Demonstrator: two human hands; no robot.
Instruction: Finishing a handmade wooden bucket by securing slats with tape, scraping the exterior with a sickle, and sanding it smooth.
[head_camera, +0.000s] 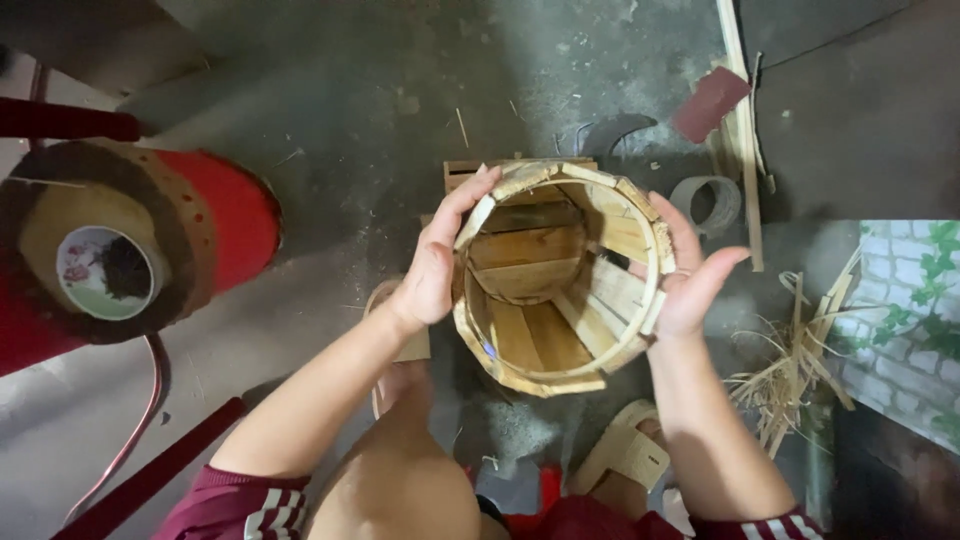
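Note:
A small round wooden bucket (545, 285) made of upright staves is held in front of me, its open mouth facing the camera. My left hand (435, 255) presses flat against its left outer side, fingers reaching up to the rim. My right hand (690, 275) cups the right side, palm against the staves. Light wooden boards (520, 250) show through the bucket's open inside.
A red drum-like stool (150, 235) with a small patterned bowl (105, 272) on it stands at left. On the concrete floor lie a tape ring (708, 203), sandpaper (710, 103), a wood strip (745, 140) and bamboo slivers (790, 375). My sandalled feet (625, 455) are below.

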